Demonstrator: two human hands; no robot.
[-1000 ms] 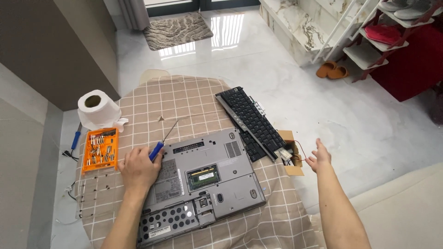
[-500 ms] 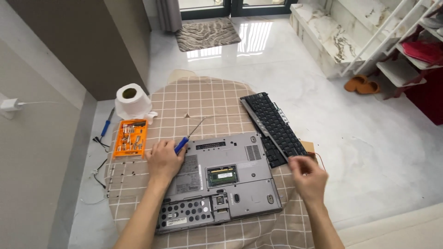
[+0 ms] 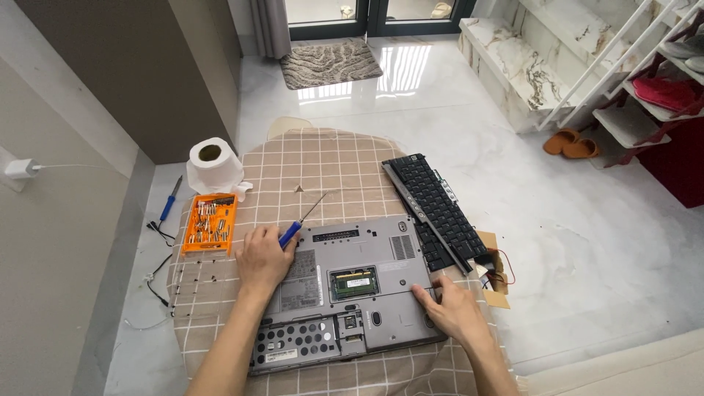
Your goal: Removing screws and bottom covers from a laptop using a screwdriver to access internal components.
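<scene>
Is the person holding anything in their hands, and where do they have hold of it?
The left hand holds a screwdriver by its blue handle. The right hand grips nothing; it lies flat on the grey laptop base.

Right hand [image 3: 453, 306] came down from air onto laptop base [image 3: 381, 275]

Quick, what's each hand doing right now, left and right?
Left hand: closed around the blue-handled screwdriver, resting on the upturned laptop.
Right hand: open, holding nothing, fingers flat on the laptop's right edge.
</scene>
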